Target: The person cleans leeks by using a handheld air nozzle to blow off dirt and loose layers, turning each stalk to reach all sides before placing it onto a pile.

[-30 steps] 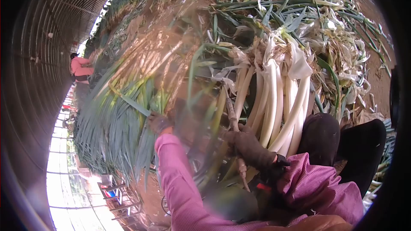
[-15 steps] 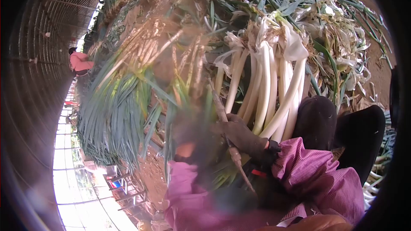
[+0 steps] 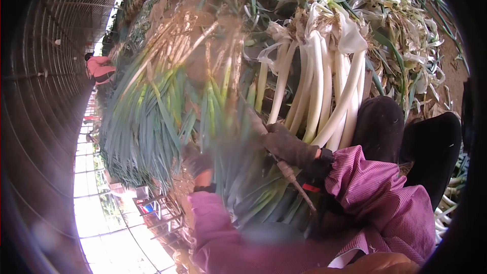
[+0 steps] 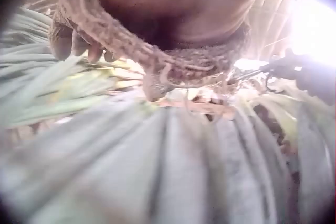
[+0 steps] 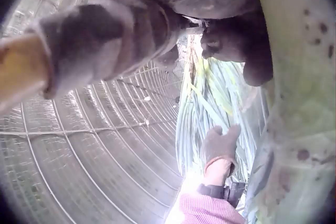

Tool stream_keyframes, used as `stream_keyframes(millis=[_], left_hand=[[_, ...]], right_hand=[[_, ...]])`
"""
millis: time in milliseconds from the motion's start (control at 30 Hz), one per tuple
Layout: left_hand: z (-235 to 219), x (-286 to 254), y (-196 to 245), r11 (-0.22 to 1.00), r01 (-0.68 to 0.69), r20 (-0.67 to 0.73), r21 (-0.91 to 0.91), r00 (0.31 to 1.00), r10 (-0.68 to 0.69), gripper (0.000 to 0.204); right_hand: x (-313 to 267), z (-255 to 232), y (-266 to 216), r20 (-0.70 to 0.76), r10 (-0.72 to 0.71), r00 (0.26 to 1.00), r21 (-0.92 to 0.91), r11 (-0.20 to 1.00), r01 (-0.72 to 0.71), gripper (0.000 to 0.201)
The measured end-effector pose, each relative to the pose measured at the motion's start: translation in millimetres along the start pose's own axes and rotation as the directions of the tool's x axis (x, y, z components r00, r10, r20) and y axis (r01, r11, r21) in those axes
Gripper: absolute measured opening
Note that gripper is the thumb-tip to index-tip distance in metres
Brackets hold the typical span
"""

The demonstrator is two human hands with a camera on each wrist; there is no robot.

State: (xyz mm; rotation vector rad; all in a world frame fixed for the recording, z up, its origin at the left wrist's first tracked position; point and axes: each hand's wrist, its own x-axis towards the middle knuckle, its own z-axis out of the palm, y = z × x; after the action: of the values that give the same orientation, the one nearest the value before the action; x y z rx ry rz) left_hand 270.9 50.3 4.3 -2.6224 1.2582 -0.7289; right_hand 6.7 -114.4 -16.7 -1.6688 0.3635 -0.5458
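Note:
In the head view my gloved left hand [image 3: 197, 162] is low over the green leaves of a heap of long green onions [image 3: 147, 106]. The right wrist view shows that left hand [image 5: 219, 145] from afar, thumb and fingers apart, nothing held between them. Broad leaves [image 4: 173, 166] fill the lower left wrist view, close under its fingertips [image 4: 62, 43]. My gloved right hand [image 3: 290, 144] grips a wrapped rod [image 3: 286, 170], seen large as a thick wrapped shaft [image 5: 105, 40] in the right wrist view. Beyond it lie peeled white onion stalks [image 3: 322, 86], side by side.
Stripped skins and roots [image 3: 401, 40] are piled at the upper right. Dark-clothed knees [image 3: 378, 124] stand at right. More onion leaves [image 3: 264, 198] spread below the right hand. At far left another person [image 3: 100, 68] bends by the ribbed greenhouse wall [image 3: 45, 101].
My left hand went from the onion leaves in toward the body, then back out to the left. More green leaves show below the right hand, which keeps hold of the rod.

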Motion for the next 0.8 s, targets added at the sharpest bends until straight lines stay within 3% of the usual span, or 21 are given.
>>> stream_keyframes(millis=[67,100,167,200,267,333,367,400,467,500,533,600,700,800], left_hand=[[-9,16,47,0.95,0.052,0.195,-0.307,0.981,0.009,0.048],[7,29,56,0.944,0.055,0.167,-0.325,0.986,0.0,0.049],[44,60,69,0.934,0.057,0.11,-0.353,0.994,-0.019,0.051],[46,80,78,0.93,0.159,0.196,-0.331,0.976,-0.097,0.051],[42,117,96,0.901,0.349,0.359,-0.259,0.9,-0.246,0.05],[69,144,93,0.934,0.255,0.331,-0.252,0.929,-0.165,0.051],[79,154,95,0.947,0.205,0.318,-0.247,0.94,-0.12,0.051],[66,161,104,0.956,0.216,0.398,-0.197,0.909,-0.123,0.049],[52,162,114,0.936,0.276,0.456,-0.22,0.877,-0.151,0.048],[49,160,118,0.923,0.31,0.483,-0.229,0.859,-0.169,0.048],[52,157,119,0.935,0.239,0.442,-0.261,0.891,-0.104,0.047],[65,142,118,0.945,0.088,0.354,-0.316,0.935,0.031,0.047],[70,98,123,0.925,-0.018,0.135,-0.38,0.988,0.075,0.041],[45,58,144,0.869,0.165,0.287,-0.467,0.957,-0.028,0.038]], right_hand=[[-1,4,13,0.008,-0.167,0.986,-0.116,0.979,0.167,0.017],[-1,3,18,0.019,-0.249,0.968,-0.177,0.952,0.248,0.018],[-2,-1,17,0.057,-0.189,0.98,-0.191,0.962,0.196,0.02],[-1,-1,15,0.074,-0.159,0.985,-0.191,0.967,0.17,0.022],[0,-9,-4,0.06,0.069,0.996,0.056,0.996,-0.072,0.024],[0,-12,-6,0.037,0.114,0.993,0.145,0.982,-0.118,0.025],[-2,-10,-3,0.006,0.045,0.999,0.107,0.993,-0.045,0.025],[-4,-7,1,-0.022,-0.025,0.999,0.068,0.997,0.026,0.024],[-1,5,10,0.022,0.218,0.976,0.2,0.955,-0.218,0.024],[0,5,8,0.036,0.236,0.971,0.238,0.942,-0.238,0.023],[0,5,6,0.05,0.255,0.966,0.274,0.926,-0.259,0.023],[-4,-2,-4,0.016,0.148,0.989,0.3,0.943,-0.146,0.022],[-6,5,-1,-0.059,0.082,0.995,0.289,0.955,-0.062,0.021],[-7,12,7,-0.101,-0.051,0.994,0.155,0.986,0.066,0.02]])
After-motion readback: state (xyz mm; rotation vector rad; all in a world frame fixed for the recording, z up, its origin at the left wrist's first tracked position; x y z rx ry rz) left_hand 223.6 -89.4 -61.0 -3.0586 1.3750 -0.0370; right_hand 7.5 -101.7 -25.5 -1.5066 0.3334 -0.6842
